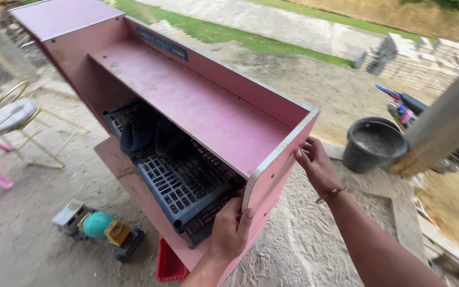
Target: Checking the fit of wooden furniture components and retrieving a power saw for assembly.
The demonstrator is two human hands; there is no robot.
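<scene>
A pink wooden shelf cabinet [197, 101] stands tilted in front of me, its open side facing up and left. My left hand [230, 228] grips the front edge of its near side panel, thumb on the metal-trimmed rim. My right hand [314, 162] rests on the outside of that same panel near the top corner; a thin bracelet circles the wrist. Inside the lower compartment lies a dark plastic grid rack [179, 186] with a pair of black shoes [139, 133] on it.
A toy truck [99, 228] with a teal drum lies on the concrete floor at lower left, a red plastic piece [168, 266] beside the cabinet's base. A black bucket [373, 143], a wooden post [442, 127] and a motorbike [407, 109] are at right. A gold-framed stool [14, 117] stands at left.
</scene>
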